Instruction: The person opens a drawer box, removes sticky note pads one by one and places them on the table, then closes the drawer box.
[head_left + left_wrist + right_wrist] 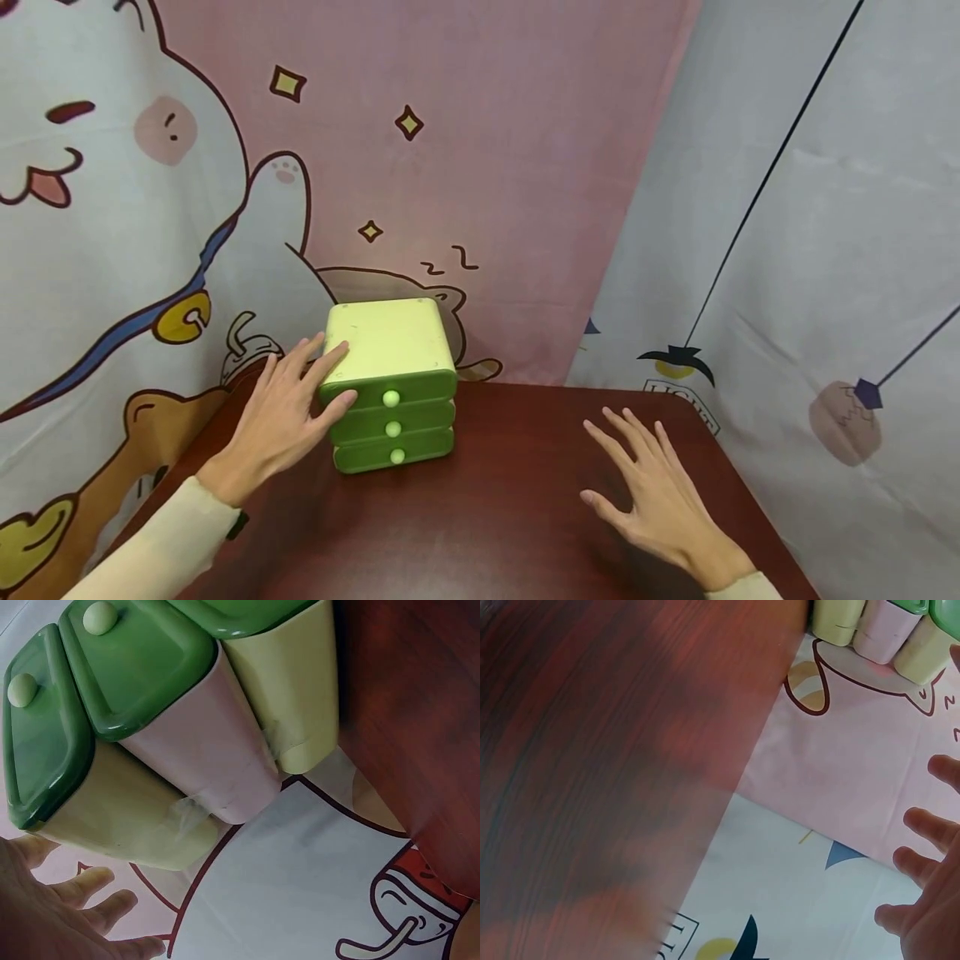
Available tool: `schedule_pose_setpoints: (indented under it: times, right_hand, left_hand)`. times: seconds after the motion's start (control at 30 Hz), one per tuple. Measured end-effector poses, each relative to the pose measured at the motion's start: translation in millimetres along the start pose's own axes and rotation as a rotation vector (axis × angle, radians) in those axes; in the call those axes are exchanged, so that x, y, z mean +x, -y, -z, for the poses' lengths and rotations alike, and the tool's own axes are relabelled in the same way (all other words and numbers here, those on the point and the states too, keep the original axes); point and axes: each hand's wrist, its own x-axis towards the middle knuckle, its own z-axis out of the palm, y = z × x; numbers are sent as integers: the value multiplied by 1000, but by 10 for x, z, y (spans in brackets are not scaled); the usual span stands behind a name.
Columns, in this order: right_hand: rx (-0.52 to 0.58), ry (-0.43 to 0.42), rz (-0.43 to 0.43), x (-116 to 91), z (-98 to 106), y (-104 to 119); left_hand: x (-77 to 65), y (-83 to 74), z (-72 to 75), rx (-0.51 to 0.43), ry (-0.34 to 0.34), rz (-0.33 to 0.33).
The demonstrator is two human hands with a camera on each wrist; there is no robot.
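A small three-drawer box [393,346] with a pale yellow top and green drawer fronts stands at the back left of the table. Each front carries a round, light green knob [392,399]. My left hand [281,412] is spread at the box's left upper edge, its fingers straight; whether they touch it I cannot tell. In the left wrist view, the side shows yellow and pink drawer bodies [206,739] with clear tape near the back. Over the right part of the table hovers my right hand [656,492], fingers spread, holding nothing.
The dark red-brown table [495,500] reaches back to a cloth backdrop [510,208] with cartoon cats on pink and white. On the right, another printed cloth [847,250] hangs beside the table's edge. A dark band [237,525] circles the left wrist.
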Motion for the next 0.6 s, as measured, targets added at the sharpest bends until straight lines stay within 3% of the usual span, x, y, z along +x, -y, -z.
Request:
schedule_pose_setpoints:
  times: [0.6]
  right_hand:
    - [-5, 6, 36, 84, -55, 72]
  left_hand:
    - [165, -58, -51, -22, 29, -19]
